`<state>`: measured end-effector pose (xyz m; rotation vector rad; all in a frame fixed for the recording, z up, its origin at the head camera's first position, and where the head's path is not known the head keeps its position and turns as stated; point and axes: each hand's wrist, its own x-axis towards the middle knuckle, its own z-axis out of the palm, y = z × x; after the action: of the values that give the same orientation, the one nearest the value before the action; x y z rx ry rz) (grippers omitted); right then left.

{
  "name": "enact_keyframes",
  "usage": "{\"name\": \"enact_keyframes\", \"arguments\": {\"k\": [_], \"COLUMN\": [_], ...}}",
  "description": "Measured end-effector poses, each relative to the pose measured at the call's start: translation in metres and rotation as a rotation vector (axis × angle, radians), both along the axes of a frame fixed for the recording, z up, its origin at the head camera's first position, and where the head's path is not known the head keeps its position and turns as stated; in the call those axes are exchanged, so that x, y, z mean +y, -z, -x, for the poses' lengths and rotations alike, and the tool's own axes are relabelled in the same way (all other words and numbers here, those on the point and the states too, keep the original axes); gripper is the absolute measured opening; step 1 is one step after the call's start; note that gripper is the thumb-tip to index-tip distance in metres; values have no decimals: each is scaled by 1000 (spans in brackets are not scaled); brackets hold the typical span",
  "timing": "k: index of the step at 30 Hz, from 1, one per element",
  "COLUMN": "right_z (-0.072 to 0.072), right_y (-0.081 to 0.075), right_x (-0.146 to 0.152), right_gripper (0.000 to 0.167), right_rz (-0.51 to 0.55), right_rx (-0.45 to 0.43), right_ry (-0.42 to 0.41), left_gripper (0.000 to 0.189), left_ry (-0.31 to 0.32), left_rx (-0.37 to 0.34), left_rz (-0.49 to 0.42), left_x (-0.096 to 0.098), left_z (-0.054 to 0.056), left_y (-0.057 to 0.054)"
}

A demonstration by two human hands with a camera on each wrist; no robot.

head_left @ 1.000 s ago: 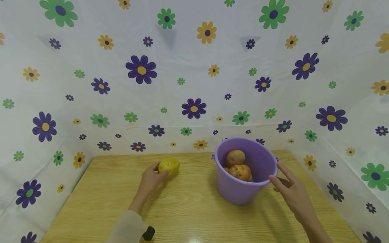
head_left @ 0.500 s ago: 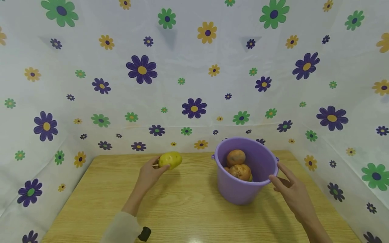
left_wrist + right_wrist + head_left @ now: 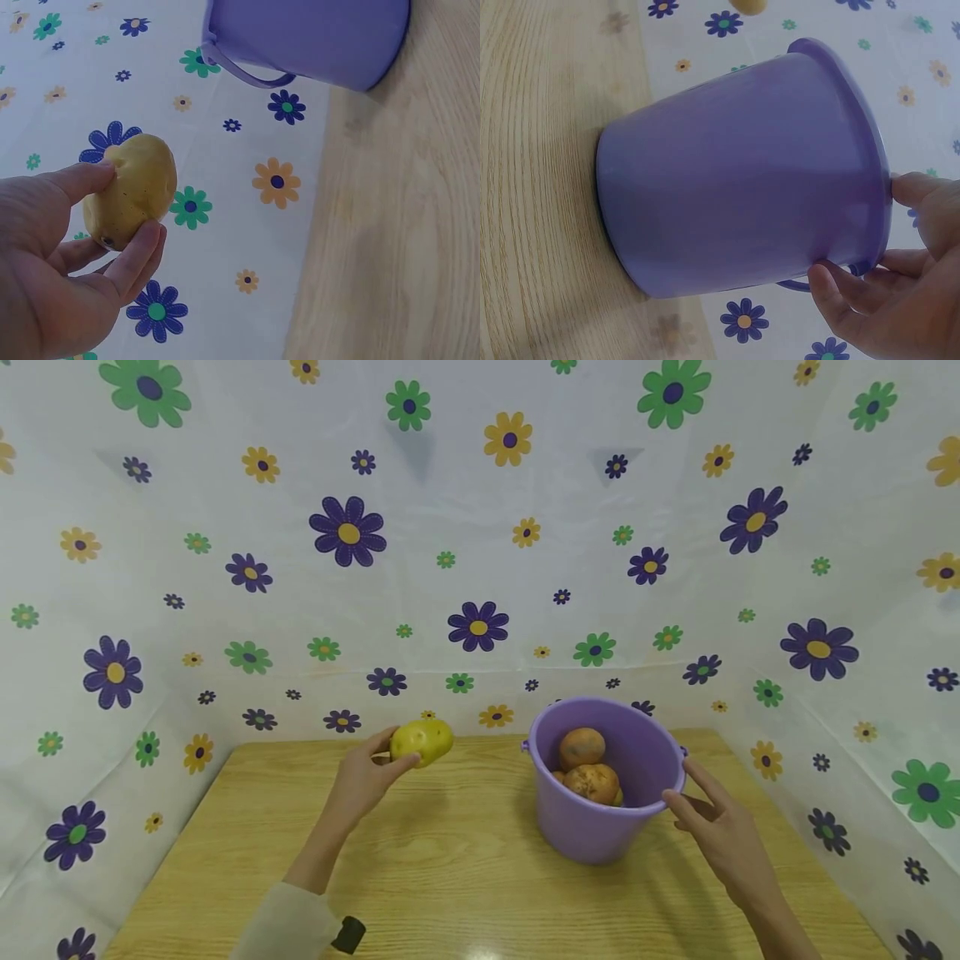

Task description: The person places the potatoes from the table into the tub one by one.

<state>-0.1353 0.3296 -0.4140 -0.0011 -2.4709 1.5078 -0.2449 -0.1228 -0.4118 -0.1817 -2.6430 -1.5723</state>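
My left hand (image 3: pixel 363 781) pinches a yellow potato (image 3: pixel 422 742) between thumb and fingers, a little above the table and left of the bucket. In the left wrist view the fingertips press around the sides of the potato (image 3: pixel 135 187). A purple bucket (image 3: pixel 588 835) stands upright at the right side of the table. My right hand (image 3: pixel 723 843) holds its right rim, with the thumb at the edge and the fingers against the outer wall near the handle (image 3: pixel 793 285). Inside the bucket lie several brownish potatoes (image 3: pixel 592 783), the lower ones partly hidden.
The wooden table (image 3: pixel 450 877) ends at a white sheet (image 3: pixel 420 585) printed with flowers, which rises at the back and on both sides. Below the left sleeve shows a small black object (image 3: pixel 348 935) at the wrist.
My left hand has lifted the potato off the table, moving it up and slightly to the right. The right hand and the bucket have stayed in place.
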Motion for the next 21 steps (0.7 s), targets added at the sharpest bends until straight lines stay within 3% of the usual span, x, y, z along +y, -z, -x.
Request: {"name": "enact_keyframes", "arguments": {"k": [10,21], "right_z": [0,1], "right_y": [0,0], "right_x": [0,0], "right_gripper": [66,67], "right_rz": [5,-4], "right_rx": [14,-5], "right_ry": [-11,-6], "left_gripper": [75,70], "left_ry": [13,27], "left_rx": [-5,14], "left_rz": [-54,-51], "left_x": [4,15], "left_z": [-10,-13], "left_y": [-21,-33]}}
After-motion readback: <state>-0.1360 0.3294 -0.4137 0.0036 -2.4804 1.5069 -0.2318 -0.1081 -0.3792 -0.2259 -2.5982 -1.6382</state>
